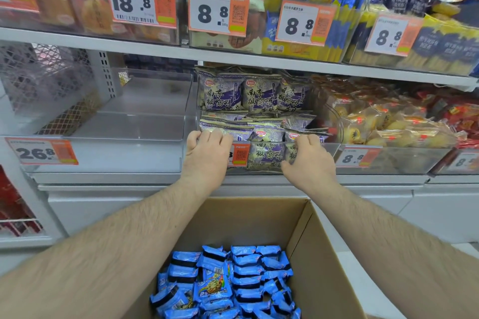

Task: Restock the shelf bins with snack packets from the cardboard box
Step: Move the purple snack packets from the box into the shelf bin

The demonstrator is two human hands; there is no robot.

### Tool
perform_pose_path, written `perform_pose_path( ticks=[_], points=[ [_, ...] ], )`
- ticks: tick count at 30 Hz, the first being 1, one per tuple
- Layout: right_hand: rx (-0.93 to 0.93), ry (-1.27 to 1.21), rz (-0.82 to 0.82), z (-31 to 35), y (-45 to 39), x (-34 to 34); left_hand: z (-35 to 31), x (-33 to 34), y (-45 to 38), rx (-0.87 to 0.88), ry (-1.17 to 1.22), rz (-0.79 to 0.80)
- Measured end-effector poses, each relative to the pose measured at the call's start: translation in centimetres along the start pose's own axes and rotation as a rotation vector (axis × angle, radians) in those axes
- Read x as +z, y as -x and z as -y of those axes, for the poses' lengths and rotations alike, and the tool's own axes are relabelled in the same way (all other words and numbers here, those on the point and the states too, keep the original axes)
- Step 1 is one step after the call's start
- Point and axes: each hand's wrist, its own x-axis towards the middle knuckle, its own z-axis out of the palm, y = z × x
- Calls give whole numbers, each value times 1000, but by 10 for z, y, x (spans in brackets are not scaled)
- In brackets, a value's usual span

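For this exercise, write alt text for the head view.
Both hands, left hand and right hand, grip the front of a clear bin of purple snack packets; below, an open cardboard box holds blue packets.

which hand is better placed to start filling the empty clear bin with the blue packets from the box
Left, probably. The left hand sits right beside the empty bin, while the right hand is on the far side of the purple packets' bin. The blue packets lie below both.
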Motion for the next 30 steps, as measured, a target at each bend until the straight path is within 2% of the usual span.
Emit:
perform_pose_path(
  ticks=[3,5,7,10,14,18,20,21,23,25,27,28,30],
  points=[
    [-83,-121,-77,22,15,-8,9,-10,4,46,13,-72],
    [-212,-263,-160,41,28,-12,27,-25,13,82,34,-173],
    [-327,-380,-199,61,40,-14,56,-37,27,89,-12,-202],
    [-411,-520,-207,97,45,-13,102,-50,47,-31,-55,-55],
    [-484,-673,-212,154,38,-7,139,-45,59,-208,-80,34],
    [-539,-602,-144,191,25,-2,155,-35,62,-335,-20,144],
    [-471,-481,-265,188,19,-8,158,-29,62,-343,-10,156],
    [-384,-424,-328,179,18,-12,157,-28,61,-346,-5,150],
    [-185,-327,-345,149,19,-15,148,-27,55,-327,-2,84],
    [-77,-195,-278,114,24,-13,125,-27,44,-216,0,-72],
    [1,-58,-140,82,26,-7,90,-28,31,-51,51,-221],
    [29,0,-89,69,25,-5,74,-29,25,18,77,-263],
    [31,104,-53,48,20,-2,51,-31,16,75,97,-247]
  ],
)
